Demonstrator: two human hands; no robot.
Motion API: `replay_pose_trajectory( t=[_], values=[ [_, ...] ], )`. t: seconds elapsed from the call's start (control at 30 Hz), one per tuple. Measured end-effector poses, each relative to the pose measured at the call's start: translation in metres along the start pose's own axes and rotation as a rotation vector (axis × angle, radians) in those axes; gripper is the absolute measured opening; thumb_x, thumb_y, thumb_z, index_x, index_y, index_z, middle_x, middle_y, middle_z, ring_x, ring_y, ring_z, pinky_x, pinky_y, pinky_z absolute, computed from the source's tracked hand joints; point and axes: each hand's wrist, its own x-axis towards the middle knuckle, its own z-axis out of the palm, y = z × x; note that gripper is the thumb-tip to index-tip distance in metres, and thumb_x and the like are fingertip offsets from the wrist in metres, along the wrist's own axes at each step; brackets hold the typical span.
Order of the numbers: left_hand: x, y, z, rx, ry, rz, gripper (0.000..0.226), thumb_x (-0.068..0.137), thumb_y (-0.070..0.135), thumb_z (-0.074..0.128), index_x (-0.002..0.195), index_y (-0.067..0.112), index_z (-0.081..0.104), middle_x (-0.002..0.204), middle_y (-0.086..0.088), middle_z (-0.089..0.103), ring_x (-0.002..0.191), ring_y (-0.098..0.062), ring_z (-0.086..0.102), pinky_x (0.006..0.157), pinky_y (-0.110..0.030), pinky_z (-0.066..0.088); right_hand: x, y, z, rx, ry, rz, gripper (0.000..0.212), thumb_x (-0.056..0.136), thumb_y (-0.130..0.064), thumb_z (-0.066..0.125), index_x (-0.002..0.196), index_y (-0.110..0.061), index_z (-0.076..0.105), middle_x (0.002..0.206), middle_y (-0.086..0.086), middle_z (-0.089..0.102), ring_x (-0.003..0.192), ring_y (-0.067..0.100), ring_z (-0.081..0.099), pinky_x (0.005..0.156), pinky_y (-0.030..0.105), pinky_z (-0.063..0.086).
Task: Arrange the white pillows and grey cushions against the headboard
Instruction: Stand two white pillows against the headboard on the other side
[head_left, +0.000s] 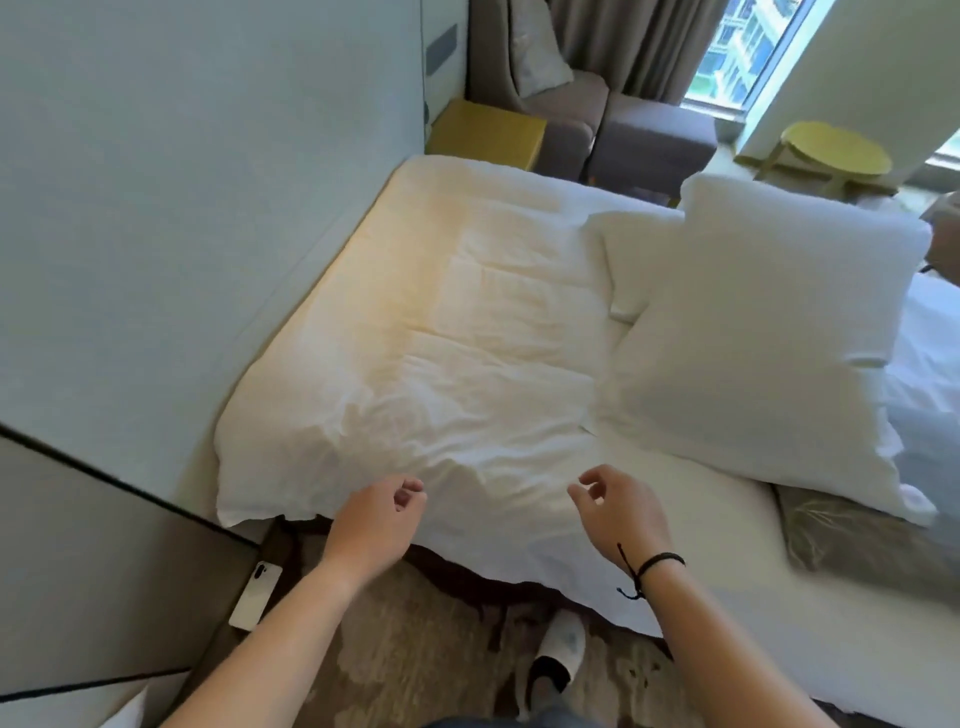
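A long, flat white pillow (426, 343) lies along the pale headboard panel (197, 197) at the left of the bed. To its right a plump white pillow (748, 343) lies tilted on top of another white pillow (628, 249). A grey-brown cushion (852, 540) pokes out from under the plump pillow near the bed's side edge. My left hand (374, 525) and my right hand (618, 514) hover just above the near end of the flat pillow, fingers loosely curled, holding nothing.
A white phone (255, 595) lies on a ledge beside the bed. A yellow bedside table (488, 132), a grey armchair (561, 93) with a footstool and a round yellow side table (836, 150) stand beyond the bed. My slippered foot (558, 654) is on the patterned carpet.
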Motion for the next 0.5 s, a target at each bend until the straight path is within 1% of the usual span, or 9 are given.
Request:
replay_pose_trajectory(
  t=[0.1, 0.2, 0.3, 0.37, 0.5],
  values=[
    [0.030, 0.051, 0.035, 0.006, 0.009, -0.009, 0.010, 0.095, 0.042, 0.054, 0.092, 0.041, 0.063, 0.089, 0.021, 0.065, 0.085, 0.005, 0.059, 0.063, -0.015, 0.043, 0.046, 0.038, -0.023, 0.040, -0.025, 0.003, 0.028, 0.089, -0.048, 0.056, 0.109, -0.029, 0.062, 0.091, -0.015, 0.061, 0.083, 0.008, 0.057, 0.068, 0.027, 0.044],
    [0.060, 0.105, 0.074, 0.016, -0.010, -0.009, 0.013, 0.093, 0.041, 0.057, 0.082, 0.043, 0.063, 0.086, 0.022, 0.067, 0.082, 0.007, 0.059, 0.064, -0.013, 0.042, 0.095, 0.080, -0.050, 0.070, -0.037, 0.022, 0.030, 0.089, -0.048, 0.056, 0.111, -0.029, 0.062, 0.097, -0.014, 0.063, 0.089, 0.009, 0.058, 0.072, 0.028, 0.044],
    [0.089, 0.150, 0.104, 0.030, -0.033, 0.029, 0.013, 0.093, 0.040, 0.057, 0.083, 0.043, 0.064, 0.089, 0.023, 0.067, 0.085, 0.009, 0.059, 0.066, -0.010, 0.041, 0.133, 0.119, -0.075, 0.065, -0.046, 0.077, 0.032, 0.090, -0.047, 0.055, 0.114, -0.028, 0.061, 0.107, -0.010, 0.065, 0.098, 0.013, 0.059, 0.076, 0.028, 0.043],
    [0.103, 0.173, 0.117, 0.020, -0.031, 0.036, 0.012, 0.093, 0.040, 0.056, 0.085, 0.040, 0.066, 0.090, 0.023, 0.067, 0.083, 0.009, 0.060, 0.065, -0.012, 0.042, 0.147, 0.139, -0.087, 0.065, -0.058, 0.112, 0.032, 0.090, -0.046, 0.055, 0.115, -0.027, 0.060, 0.110, -0.010, 0.065, 0.101, 0.013, 0.059, 0.079, 0.028, 0.044],
    [0.129, 0.198, 0.136, 0.018, -0.057, 0.030, 0.012, 0.091, 0.040, 0.057, 0.085, 0.040, 0.067, 0.090, 0.024, 0.068, 0.080, 0.009, 0.060, 0.064, -0.014, 0.043, 0.168, 0.166, -0.096, 0.084, -0.045, 0.164, 0.031, 0.091, -0.044, 0.055, 0.115, -0.026, 0.060, 0.115, -0.008, 0.065, 0.103, 0.013, 0.058, 0.083, 0.029, 0.046]
  ],
)
